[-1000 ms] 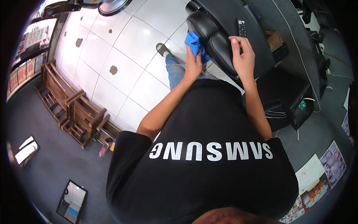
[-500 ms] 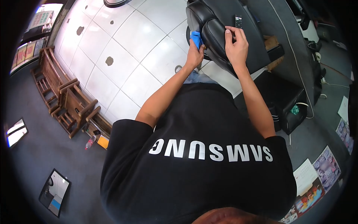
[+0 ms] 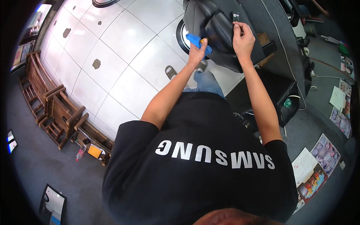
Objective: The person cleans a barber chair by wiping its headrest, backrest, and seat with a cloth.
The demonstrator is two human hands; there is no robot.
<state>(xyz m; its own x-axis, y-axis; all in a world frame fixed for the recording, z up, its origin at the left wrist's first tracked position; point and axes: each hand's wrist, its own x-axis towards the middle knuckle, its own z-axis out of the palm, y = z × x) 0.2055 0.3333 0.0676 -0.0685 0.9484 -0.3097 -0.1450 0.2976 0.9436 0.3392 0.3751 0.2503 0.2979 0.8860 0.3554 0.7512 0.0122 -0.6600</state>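
Note:
My left hand (image 3: 198,52) is closed around a crumpled blue cloth (image 3: 193,39). A small yellow-orange bit shows beside the thumb. It is next to the side of a padded black leather chair (image 3: 200,17). My right hand (image 3: 243,42) is over the chair's padded part (image 3: 219,32), fingers bent and fingertips together. Those fingertips meet the near end of a black remote control (image 3: 235,16); whether they grip it or something smaller cannot be made out.
Below the chair is a round base with a pale ring (image 3: 183,36). A black padded seat (image 3: 273,88) stands to the right, with a cable (image 3: 287,56) beyond it. Wooden bamboo-style chairs (image 3: 56,108) line the left. A bottle (image 3: 80,153) lies near them. White tiles (image 3: 131,48) cover the floor.
The left hand has moved lower along the chair, with the cloth more spread out. My right hand has shifted right to the remote control. The chair looks turned, and the view has shifted.

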